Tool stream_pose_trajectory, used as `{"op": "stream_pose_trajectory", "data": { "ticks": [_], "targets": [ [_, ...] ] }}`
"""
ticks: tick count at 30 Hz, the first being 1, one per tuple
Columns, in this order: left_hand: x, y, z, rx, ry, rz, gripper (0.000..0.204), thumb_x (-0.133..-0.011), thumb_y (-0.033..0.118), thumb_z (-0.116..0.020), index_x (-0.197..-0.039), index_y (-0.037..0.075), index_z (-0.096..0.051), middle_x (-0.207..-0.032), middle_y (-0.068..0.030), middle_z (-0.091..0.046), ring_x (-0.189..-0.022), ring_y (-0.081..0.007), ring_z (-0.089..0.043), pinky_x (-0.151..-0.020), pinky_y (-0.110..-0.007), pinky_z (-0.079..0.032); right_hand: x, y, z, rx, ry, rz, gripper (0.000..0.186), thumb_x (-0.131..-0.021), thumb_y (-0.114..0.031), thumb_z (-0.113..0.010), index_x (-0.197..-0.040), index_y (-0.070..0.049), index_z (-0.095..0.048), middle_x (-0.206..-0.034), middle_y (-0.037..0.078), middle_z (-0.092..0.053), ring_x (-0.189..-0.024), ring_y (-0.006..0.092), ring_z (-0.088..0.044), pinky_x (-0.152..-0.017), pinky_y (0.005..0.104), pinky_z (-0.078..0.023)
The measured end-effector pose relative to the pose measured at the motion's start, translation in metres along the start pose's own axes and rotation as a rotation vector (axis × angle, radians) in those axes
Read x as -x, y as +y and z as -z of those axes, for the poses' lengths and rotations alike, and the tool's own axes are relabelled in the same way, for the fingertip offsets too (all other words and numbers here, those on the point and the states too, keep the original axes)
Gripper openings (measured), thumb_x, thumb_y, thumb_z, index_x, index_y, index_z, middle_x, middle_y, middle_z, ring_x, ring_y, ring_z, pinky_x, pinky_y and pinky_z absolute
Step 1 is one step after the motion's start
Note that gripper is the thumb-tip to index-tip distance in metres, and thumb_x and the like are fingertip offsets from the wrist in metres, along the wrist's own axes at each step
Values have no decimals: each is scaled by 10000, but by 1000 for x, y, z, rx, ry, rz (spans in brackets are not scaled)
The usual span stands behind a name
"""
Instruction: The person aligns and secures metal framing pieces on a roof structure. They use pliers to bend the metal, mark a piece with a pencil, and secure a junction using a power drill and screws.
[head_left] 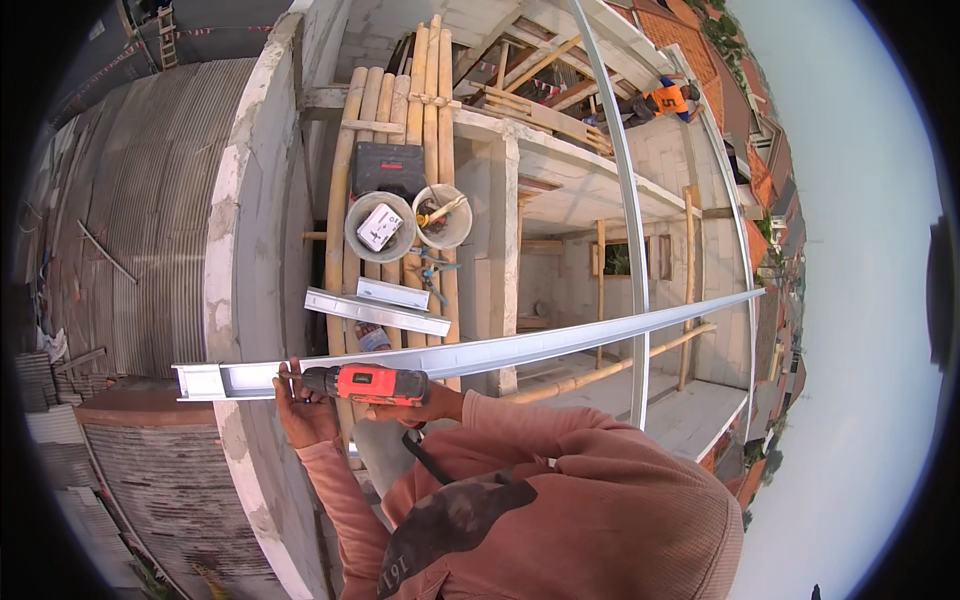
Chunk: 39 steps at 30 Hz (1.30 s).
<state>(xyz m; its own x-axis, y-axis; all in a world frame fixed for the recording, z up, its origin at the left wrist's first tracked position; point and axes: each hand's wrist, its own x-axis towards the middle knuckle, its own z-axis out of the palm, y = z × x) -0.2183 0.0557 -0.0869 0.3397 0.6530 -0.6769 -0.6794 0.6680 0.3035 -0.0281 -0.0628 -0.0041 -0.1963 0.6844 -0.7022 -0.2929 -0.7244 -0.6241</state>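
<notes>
My right hand (pixel 430 406) is wrapped round the handle of a red and black cordless drill (pixel 378 384), which lies level with its chuck pointing left. The fingers of my left hand (pixel 306 412) are bent together at the drill's front end, against the lower edge of a long silver metal channel (pixel 480 352). What they pinch is too small to make out. This channel runs from the left wall top across to the far right. A short metal piece (pixel 203 382) sits at its left end.
Bamboo poles (pixel 336 215) form a platform bearing two buckets (pixel 379 246) (pixel 462 222), a black case (pixel 388 168), blue-handled pliers (pixel 432 280) and short channel offcuts (pixel 378 312). Another long channel (pixel 622 160) crosses beyond. A person in an orange vest (pixel 668 100) works far off. Open rooms drop below the walls.
</notes>
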Motion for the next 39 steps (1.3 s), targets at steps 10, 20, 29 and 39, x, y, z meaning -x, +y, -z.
{"op": "stream_pose_trajectory", "data": {
  "ticks": [10,20,29,39],
  "targets": [
    [11,-21,120,-522,965,-302,606,-866,612,-715,-961,15,-686,-769,-13,-554,-618,-115,-490,-586,-281,-407,-14,-7,-4,95,65,132,320,-958,-244,-722,-1226,-92,-636,-676,-61,-500,-574,33,-450,-519,235,-363],
    [-67,-19,28,-1226,1351,229,1362,-553,1024,-525,-1506,59,-406,-1341,-256,-581,-1281,-380,-517,-1069,-493,-355,-3,-27,0,208,170,180,357,-914,-177,-758,-1251,-95,-672,-803,-45,-599,-690,42,-526,-619,232,-437],
    [-137,-41,38,-1361,1389,395,1495,-539,1013,-547,-1612,71,-104,-1422,-242,-493,-1322,-368,-454,-1073,-519,-342,7,-15,18,-3,67,168,383,-936,-341,-752,-1237,-140,-627,-779,-27,-608,-644,60,-535,-544,267,-428],
    [-155,-43,68,-1363,1381,309,1517,-550,951,-622,-1584,6,-43,-1480,-252,-448,-1358,-394,-443,-1115,-534,-326,19,29,22,-89,182,130,313,-913,-339,-782,-1127,-158,-642,-659,-74,-499,-535,38,-436,-465,250,-321]
  ]
}}
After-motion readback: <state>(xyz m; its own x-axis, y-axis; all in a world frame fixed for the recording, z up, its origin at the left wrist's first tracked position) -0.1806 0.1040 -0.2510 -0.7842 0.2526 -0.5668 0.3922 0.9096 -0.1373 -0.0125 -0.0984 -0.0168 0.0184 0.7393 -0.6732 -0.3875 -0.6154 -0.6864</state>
